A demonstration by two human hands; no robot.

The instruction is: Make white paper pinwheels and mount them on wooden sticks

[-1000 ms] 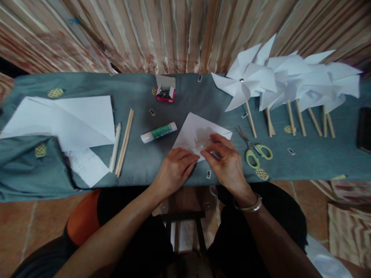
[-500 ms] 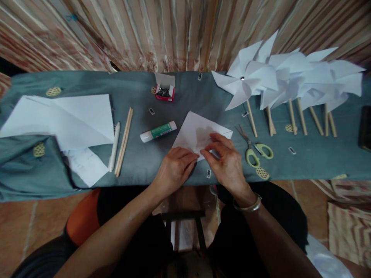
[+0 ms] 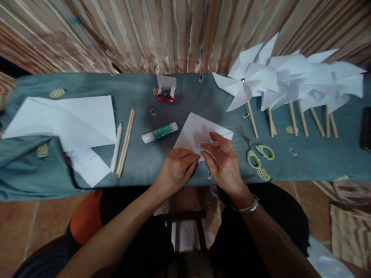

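Here we are over the long teal cloth (image 3: 319,162), and it carries the same layout as a moment ago. The row of white pinwheels (image 3: 290,77) is fanned out at the far right, and the loose white sheets (image 3: 72,119) are spread at the left. In the middle, near the front edge, the folded paper (image 3: 197,129) lies flat and has not shifted. Now the change: our right hand (image 3: 224,162), which was pinching at the paper's near edge half a second back, has loosened. Its fingers are stretched out and parted over the sheet, gripping nothing. Our left hand (image 3: 175,170) stays curled at the paper's near left corner with its fingertips on the edge. From this angle we cannot tell whether it pinches the corner or only presses it down. The green-handled scissors (image 3: 255,148) lie just right of the paper, the glue stick (image 3: 159,132) just left of it. The wooden sticks (image 3: 125,143) lie further left, and the small red box (image 3: 165,94) sits at the back.
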